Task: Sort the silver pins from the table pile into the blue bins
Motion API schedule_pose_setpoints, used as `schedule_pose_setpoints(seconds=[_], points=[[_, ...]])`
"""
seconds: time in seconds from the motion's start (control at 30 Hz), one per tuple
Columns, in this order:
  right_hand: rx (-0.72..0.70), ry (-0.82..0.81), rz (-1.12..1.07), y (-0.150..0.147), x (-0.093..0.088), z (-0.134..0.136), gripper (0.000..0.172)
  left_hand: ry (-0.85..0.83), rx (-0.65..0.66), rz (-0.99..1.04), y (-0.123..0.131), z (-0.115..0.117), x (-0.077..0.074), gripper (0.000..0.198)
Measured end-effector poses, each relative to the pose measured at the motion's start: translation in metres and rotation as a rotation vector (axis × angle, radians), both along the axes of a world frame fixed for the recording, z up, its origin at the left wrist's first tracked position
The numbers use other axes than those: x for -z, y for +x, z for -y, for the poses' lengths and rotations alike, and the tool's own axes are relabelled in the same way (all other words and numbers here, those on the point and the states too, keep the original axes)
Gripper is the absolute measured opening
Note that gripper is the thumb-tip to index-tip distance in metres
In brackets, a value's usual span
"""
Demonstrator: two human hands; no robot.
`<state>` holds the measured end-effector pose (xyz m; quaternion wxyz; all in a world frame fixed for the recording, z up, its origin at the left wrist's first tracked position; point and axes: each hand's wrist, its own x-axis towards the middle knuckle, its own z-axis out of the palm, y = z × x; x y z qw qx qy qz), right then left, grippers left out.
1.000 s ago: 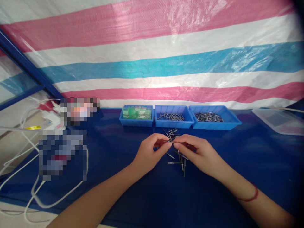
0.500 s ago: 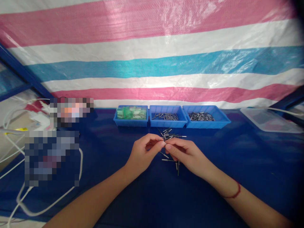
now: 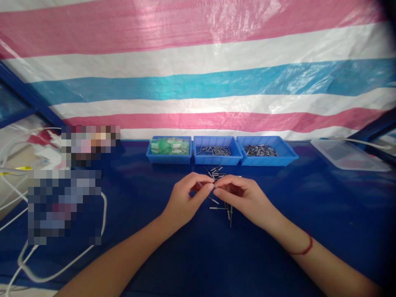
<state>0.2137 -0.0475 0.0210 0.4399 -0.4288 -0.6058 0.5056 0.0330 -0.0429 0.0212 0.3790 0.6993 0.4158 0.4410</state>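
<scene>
The right hand (image 3: pixel 244 198) has arched its fingers (image 3: pixel 230 179) higher above the thumb.

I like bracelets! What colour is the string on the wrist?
Red: a thin string bracelet around the right wrist, seen in the head view.

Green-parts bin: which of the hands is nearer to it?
Left. The left hand is in front of the green-parts bin; the right hand is farther right, in front of the middle bin.

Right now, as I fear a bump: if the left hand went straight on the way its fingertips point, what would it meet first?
The right hand, probably: the left hand points rightward at its fingertips, and both seem to pinch one small metal pin between them.
</scene>
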Motion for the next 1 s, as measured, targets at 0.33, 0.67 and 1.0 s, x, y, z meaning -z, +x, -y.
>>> schedule_pose_setpoints(seconds=[0.33,0.67,1.0], points=[[0.095,0.095,-0.014,0.004,0.0,-0.002,0.019,0.013,0.046,-0.099,-0.001,-0.006,0.004,0.012],[0.065,0.347,0.3,0.008,-0.01,0.001,0.024,0.111,0.098,-0.233,0.0,-0.006,0.001,0.014],[0.833,0.121,0.063,0.075,0.006,-0.054,0.03,0.186,0.12,-0.632,-0.019,-0.02,0.0,0.023]])
